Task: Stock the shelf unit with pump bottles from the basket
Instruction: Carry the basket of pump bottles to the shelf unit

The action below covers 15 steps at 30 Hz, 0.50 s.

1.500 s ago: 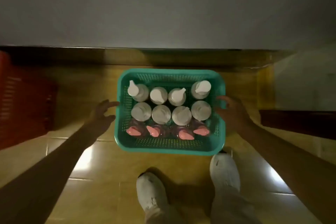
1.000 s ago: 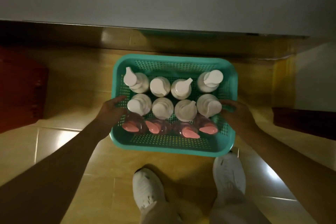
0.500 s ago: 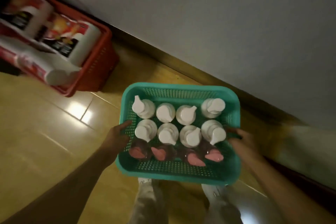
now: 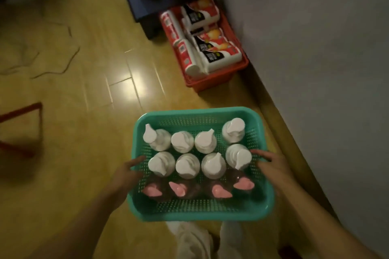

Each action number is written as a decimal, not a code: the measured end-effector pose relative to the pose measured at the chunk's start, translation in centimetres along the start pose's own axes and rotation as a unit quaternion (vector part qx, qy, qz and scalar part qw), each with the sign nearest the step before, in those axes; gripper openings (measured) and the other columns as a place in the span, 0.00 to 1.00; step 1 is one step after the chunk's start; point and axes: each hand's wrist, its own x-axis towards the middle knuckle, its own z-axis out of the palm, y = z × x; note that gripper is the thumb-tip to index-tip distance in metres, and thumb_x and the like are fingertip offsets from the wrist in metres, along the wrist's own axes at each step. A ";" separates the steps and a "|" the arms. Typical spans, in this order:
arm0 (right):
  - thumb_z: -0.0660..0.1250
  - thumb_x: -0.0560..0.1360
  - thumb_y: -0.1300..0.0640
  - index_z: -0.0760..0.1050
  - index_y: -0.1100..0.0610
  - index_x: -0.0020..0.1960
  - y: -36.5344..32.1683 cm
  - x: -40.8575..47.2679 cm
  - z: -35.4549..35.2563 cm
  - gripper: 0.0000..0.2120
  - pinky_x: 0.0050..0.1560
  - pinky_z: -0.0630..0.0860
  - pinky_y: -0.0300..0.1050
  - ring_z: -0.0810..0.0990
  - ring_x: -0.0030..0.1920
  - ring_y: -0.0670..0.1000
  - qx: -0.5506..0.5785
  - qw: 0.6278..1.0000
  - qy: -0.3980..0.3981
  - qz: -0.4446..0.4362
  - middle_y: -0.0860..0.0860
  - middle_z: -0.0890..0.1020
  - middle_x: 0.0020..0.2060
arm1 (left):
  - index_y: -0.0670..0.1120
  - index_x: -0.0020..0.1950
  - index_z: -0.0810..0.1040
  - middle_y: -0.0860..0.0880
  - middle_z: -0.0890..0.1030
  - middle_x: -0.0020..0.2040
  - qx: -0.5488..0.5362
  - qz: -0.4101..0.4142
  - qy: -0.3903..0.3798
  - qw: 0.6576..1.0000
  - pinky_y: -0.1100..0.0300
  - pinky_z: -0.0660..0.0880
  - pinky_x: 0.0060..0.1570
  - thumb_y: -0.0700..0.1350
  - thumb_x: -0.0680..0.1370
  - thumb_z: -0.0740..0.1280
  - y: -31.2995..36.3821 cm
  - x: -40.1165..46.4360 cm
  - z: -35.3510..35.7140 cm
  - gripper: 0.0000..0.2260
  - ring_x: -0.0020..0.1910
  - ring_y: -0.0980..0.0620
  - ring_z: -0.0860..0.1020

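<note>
A teal perforated basket [image 4: 195, 211] is held off the floor in front of me. Inside stand several white pump bottles [image 4: 187, 165] in two rows, and a near row of clear bottles with pink pumps [image 4: 177, 189]. My left hand [image 4: 126, 171] grips the basket's left rim, fingers hooked over the edge. On the opposite rim, my right hand [image 4: 271, 163] holds on the same way. The shelf unit is not clearly in view.
A red crate [image 4: 212, 81] of wrapped paper packs [image 4: 207, 40] stands on the floor against the grey wall [image 4: 315, 48]. Beyond it is a dark blue cabinet or frame [image 4: 139, 4]. A red frame [image 4: 25, 130] lies at left. My legs show below the basket.
Both hands closed on the basket's rims and lifted it from the floor. The view has swung left along the wall, bringing the red crate and the dark blue frame into sight.
</note>
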 end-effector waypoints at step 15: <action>0.63 0.73 0.69 0.81 0.44 0.45 -17.9 -1.1 24.4 0.20 0.47 0.81 0.53 0.83 0.44 0.58 -0.244 0.948 -0.167 -0.121 0.56 0.81 0.50 | 0.45 0.70 0.69 0.46 0.73 0.61 -0.301 -0.125 0.209 0.922 0.71 0.73 0.29 0.27 0.74 0.59 -14.5 -5.8 -12.6 0.26 0.42 0.61 0.74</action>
